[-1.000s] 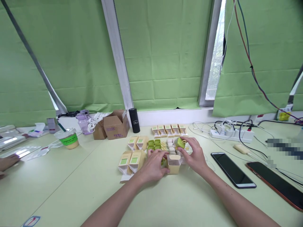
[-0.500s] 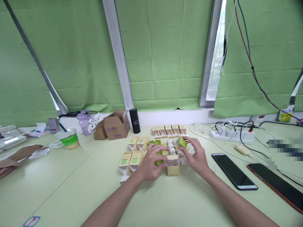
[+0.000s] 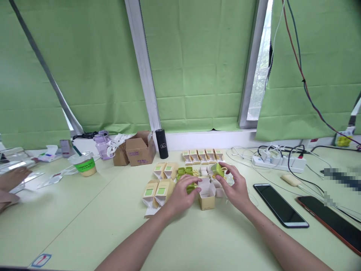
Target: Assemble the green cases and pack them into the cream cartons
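A small tan cardboard box (image 3: 207, 203) stands on the table with its top open and its white inside showing. My left hand (image 3: 183, 194) is closed at the box's upper left edge, thumb and fingertips on the flap there. Just above and right of the box, my right hand (image 3: 235, 188) pinches a small green case with a loop (image 3: 217, 170). Beyond my left hand lie several green cases (image 3: 182, 171) in rows, partly hidden by my fingers. Several whitish rounded pieces (image 3: 219, 192) sit behind the box.
Tan boxes with green labels (image 3: 161, 190) stand left; more open boxes (image 3: 202, 156) line the back. A black bottle (image 3: 161, 145), brown carton (image 3: 139, 150) and drink cup (image 3: 86, 165) stand farther left. Phones (image 3: 279, 205) and a power strip (image 3: 279, 162) lie right. Another person's hand (image 3: 14, 178) is far left.
The small box's opening now faces me more, showing its white inside. The green case stays in my right hand, slightly turned. The other person's hand has moved left.
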`<state>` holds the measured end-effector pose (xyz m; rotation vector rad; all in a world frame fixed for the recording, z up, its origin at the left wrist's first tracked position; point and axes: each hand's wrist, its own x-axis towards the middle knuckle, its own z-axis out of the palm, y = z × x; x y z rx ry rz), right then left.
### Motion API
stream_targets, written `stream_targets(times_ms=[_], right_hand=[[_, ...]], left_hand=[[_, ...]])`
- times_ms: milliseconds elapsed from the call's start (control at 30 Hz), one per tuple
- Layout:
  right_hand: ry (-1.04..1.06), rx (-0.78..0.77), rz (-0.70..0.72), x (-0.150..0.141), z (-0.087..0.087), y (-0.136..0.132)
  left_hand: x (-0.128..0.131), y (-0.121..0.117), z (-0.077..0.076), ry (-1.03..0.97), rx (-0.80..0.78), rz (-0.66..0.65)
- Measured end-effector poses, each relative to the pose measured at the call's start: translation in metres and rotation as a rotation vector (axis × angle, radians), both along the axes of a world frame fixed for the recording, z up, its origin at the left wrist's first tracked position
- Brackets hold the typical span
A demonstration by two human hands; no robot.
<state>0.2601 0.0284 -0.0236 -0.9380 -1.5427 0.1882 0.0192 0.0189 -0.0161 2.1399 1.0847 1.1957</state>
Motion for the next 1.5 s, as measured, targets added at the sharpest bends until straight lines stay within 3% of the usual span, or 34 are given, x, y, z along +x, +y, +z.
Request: stream_targets(times_ms=[333, 567, 900, 1500], right_hand=[[-0.032, 0.037, 0.157, -0.003, 0.001, -0.008], [-0.232, 0.083, 0.226, -0.006, -0.007, -0.011], [-0.395, 0.088, 0.182, -0.001, -0.004, -0.008], [-0.536, -0.001, 0.295, -0.006, -0.003, -0.013]], left_hand=[[-0.005, 0.004, -0.001, -0.102, -0.172, -0.07], [-0.005, 0.005, 0.001, -0.125, -0.173, -0.114], [-0.005, 0.004, 0.002, -0.114, -0.159, -0.123], [-0.006, 0.008, -0.009, -0.118, -0.155, -0.094]])
